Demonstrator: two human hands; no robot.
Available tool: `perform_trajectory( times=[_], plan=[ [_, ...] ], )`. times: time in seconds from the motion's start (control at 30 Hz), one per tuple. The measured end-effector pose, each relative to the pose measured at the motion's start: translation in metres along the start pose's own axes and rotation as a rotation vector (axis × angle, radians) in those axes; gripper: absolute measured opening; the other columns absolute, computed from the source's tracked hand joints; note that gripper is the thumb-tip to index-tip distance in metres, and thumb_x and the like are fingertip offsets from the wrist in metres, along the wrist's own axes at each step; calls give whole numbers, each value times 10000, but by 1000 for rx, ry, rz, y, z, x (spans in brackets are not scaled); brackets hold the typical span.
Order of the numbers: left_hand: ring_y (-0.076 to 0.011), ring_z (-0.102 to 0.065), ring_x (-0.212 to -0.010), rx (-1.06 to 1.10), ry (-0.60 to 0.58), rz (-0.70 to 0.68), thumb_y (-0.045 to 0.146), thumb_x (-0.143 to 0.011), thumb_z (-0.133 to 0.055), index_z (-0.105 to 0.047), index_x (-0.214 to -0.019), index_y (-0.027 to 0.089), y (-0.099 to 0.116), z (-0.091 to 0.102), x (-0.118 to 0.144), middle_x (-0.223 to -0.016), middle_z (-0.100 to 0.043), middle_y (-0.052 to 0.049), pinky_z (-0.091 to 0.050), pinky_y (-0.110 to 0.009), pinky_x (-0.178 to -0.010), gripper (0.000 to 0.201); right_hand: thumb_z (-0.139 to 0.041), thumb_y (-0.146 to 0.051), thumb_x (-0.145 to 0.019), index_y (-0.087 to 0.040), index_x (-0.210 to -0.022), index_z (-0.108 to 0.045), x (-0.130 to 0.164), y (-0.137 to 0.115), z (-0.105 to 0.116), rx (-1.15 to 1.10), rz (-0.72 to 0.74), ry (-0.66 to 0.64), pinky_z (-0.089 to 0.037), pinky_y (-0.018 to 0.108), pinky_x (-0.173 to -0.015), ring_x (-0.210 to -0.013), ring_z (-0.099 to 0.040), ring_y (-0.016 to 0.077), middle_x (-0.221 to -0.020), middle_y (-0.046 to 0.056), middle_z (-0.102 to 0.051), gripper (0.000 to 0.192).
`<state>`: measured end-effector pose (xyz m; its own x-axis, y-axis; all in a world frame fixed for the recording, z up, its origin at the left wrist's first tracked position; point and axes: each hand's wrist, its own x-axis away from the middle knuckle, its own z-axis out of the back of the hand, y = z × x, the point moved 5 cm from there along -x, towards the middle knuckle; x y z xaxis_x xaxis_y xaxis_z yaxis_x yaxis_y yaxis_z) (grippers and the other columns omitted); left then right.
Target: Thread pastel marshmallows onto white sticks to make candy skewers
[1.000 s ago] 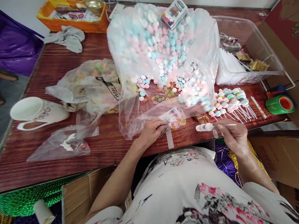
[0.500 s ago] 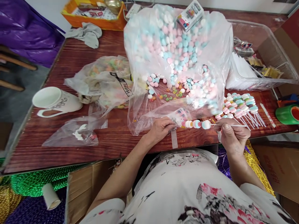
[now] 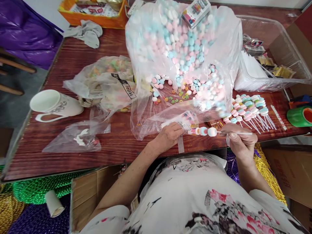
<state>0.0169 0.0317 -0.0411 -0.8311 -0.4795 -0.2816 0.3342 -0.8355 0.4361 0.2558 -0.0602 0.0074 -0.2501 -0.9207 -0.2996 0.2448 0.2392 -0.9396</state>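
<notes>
My right hand [image 3: 241,139] is closed around the thin white stick of a marshmallow skewer [image 3: 203,131]. Its pink, white and blue marshmallows point left. Near the tip, my left hand [image 3: 170,135] is closed at the edge of a small clear plastic bag [image 3: 186,117] with printing on it; the fingers partly cover where they meet. Behind both hands lies a large clear bag of marshmallows [image 3: 185,39], its mouth facing me. Loose coloured cereal rings [image 3: 176,99] lie by that mouth. To the right, several finished marshmallow skewers [image 3: 248,109] rest in a pile.
A white mug [image 3: 57,104] lies tipped near the left edge, beside a bag of cereal rings [image 3: 109,81]. Further back are an orange box [image 3: 95,19] and a grey cloth [image 3: 85,34]. A clear plastic bin [image 3: 273,86] and a green tape roll [image 3: 299,116] stand right.
The skewer and my right hand have shifted slightly left, toward my left hand. My left hand has turned so its back shows more. The whole view has tilted a little.
</notes>
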Motion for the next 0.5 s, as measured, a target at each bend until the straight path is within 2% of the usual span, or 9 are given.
perform_trajectory(
  times=[0.1,0.2,0.3,0.4,0.5],
  plan=[
    [-194,-561,-807,-23,-6,-51,15,-839,-419,-652,-846,158,5,0,0,-840,-647,-89,-466,-303,-702,274,-662,-288,-857,-247,-822,-761,-7,8,-8,-147,-28,-11,-570,357,-703,-739,-694,194,-772,23,-743,113],
    [-190,-588,-831,59,103,-62,81,-900,-451,-651,-906,161,4,-1,2,-856,-666,-88,-483,-301,-723,216,-656,-269,-867,-237,-817,-759,-9,17,-16,-295,-87,-14,-568,335,-692,-724,-683,173,-765,21,-735,120],
    [-182,-617,-866,169,189,-7,164,-936,-502,-632,-1007,162,1,0,5,-909,-683,-89,-499,-304,-774,148,-664,-289,-864,-223,-819,-757,-8,24,-18,-410,-156,3,-565,317,-640,-697,-673,165,-756,27,-728,123],
    [-192,-616,-925,229,171,39,229,-946,-529,-580,-1157,154,4,3,3,-998,-681,-106,-496,-322,-820,230,-669,-314,-862,-222,-822,-758,-5,28,-15,-454,-201,29,-556,294,-611,-677,-664,154,-739,25,-721,134],
    [-215,-595,-960,251,111,25,305,-957,-520,-518,-1265,132,12,3,-3,-1034,-656,-131,-484,-345,-839,353,-686,-341,-848,-229,-837,-758,-5,29,-15,-457,-210,46,-560,301,-628,-665,-657,149,-747,22,-722,133]
  ],
)
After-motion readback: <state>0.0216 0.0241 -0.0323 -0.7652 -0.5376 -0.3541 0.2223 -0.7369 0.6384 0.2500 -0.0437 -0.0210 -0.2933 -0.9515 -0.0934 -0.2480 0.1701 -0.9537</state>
